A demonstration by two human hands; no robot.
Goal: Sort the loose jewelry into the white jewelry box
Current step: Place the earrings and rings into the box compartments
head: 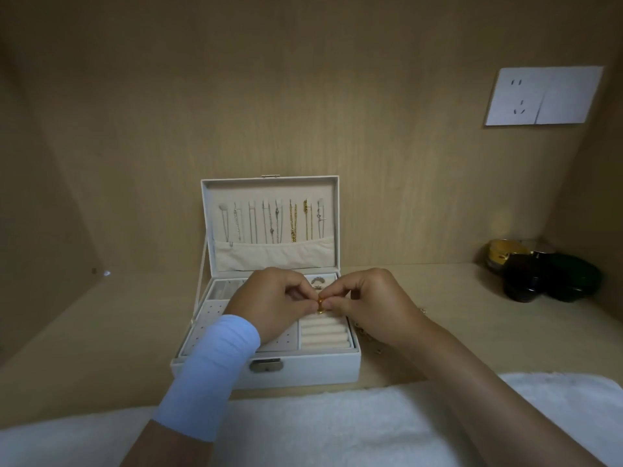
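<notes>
Fingers, left hand and right hand, pinch apparent gold ring within box edges.

We saw a wood-grain back wall | white socket plate upper right | pale shelf — dim, warm light | dark jars in right corner
</notes>
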